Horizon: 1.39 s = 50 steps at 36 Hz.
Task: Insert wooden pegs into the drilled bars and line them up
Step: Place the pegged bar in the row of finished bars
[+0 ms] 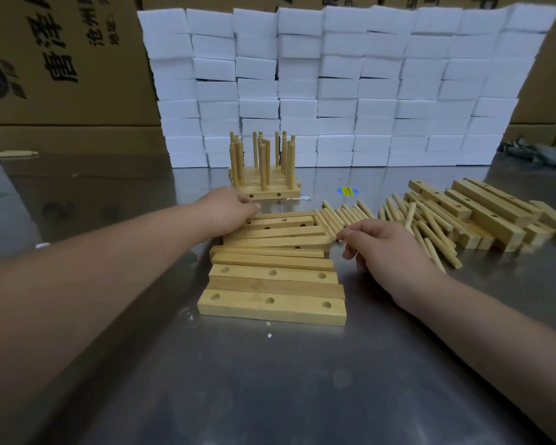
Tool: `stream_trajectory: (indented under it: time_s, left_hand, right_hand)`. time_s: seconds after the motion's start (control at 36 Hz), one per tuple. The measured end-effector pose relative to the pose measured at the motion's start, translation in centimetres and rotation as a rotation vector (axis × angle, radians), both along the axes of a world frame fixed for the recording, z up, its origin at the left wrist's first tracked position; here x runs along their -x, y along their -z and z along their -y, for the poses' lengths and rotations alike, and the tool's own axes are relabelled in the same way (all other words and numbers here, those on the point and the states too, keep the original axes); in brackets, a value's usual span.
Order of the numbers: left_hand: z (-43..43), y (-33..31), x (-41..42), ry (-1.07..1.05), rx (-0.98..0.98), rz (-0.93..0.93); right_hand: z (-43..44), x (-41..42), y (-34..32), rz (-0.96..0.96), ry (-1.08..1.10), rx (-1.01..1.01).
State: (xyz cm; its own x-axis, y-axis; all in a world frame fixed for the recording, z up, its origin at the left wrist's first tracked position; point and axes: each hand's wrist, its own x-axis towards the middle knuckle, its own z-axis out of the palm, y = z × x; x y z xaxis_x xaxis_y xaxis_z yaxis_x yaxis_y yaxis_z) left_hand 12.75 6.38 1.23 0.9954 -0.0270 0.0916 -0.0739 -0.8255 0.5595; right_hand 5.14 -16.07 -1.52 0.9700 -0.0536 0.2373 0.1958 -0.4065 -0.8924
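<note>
left hand [227, 213] is down on the left ends of the far bars in the row of drilled bars [272, 268]. the fingers are laid across the wood, and whether the thumb hooks underneath i cannot tell from here. the row lies flat in the middle of the metal table [270, 396], bar against bar. the far ones are skewed and the near ones are squarer. the nearest bar [272, 306] shows three empty holes facing up.

right hand [389, 252] hovers just right of the row with its fingers loosely curled and nothing in them. its fingertips [342, 234] are right at the near end of the loose pegs [344, 215], possibly just touching. those pegs lie side by side against the row's far right corner.

further right is a second scatter of pegs [426, 228], which leans onto a heap of spare bars [490, 210].

behind the left hand stand the pegged bars [264, 184], packed close together with their pegs upright. beyond them are a wall of white foam blocks [334, 85] and cardboard boxes [61, 59].
</note>
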Motion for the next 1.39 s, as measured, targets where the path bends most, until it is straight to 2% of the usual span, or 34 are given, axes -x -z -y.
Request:
stream_trajectory:
  time_s: [0.17, 0.25, 0.33, 0.42, 0.5, 0.56, 0.61, 0.72, 0.89, 1.0, 1.08, 1.22, 1.39]
  left_hand:
    - [-0.1, 0.2, 1.9, -0.117, 0.278, 0.159]
    - [-0.5, 1.6, 2.8, -0.188, 0.426, 0.16]
    - [-0.6, 2.2, 3.1, -0.215, 0.508, 0.139]
    - [-0.8, 2.2, 3.0, -0.154, 0.463, 0.126]
    - [-1.0, 2.5, 3.1, -0.156, 0.473, 0.128]
    - [-1.0, 2.6, 3.0, -0.171, 0.494, 0.148]
    - [-0.9, 2.7, 2.9, -0.173, 0.503, 0.165]
    - [-0.9, 2.7, 2.9, -0.162, 0.474, 0.144]
    - [-0.7, 2.6, 3.1, -0.131, 0.424, 0.113]
    - [-0.9, 2.6, 3.1, -0.124, 0.423, 0.13]
    - [-0.9, 2.5, 3.2, -0.106, 0.417, 0.119]
    - [-1.0, 2.5, 3.1, -0.081, 0.431, 0.09]
    - [-1.0, 2.6, 3.1, -0.088, 0.44, 0.084]
  right_hand:
    - [0.0, 0.3, -0.1, 0.031, 0.017, -0.05]
    - [0.3, 0.2, 0.0, 0.085, 0.07, 0.015]
    - [0.6, 0.1, -0.1, 0.114, 0.118, 0.15]
    - [0.9, 0.2, -0.6, 0.101, 0.191, 0.323]
    - [1.5, 0.2, -1.4, 0.114, 0.306, 0.589]
    - [2.2, 0.0, -1.9, 0.024, 0.368, 0.769]
    - [2.9, -0.3, -2.2, -0.104, 0.389, 0.86]
    - [3.2, -0.5, -1.7, -0.213, 0.331, 0.87]
    - [3.0, -0.9, -1.5, -0.195, 0.32, 0.917]
    - [3.0, -1.1, -1.4, -0.156, 0.296, 0.867]
    - [2.9, -1.1, -1.2, -0.102, 0.318, 0.968]
    - [2.5, -1.0, -0.9, -0.165, 0.178, 1.016]
    - [2.4, -0.8, -1.5, -0.128, 0.286, 0.93]
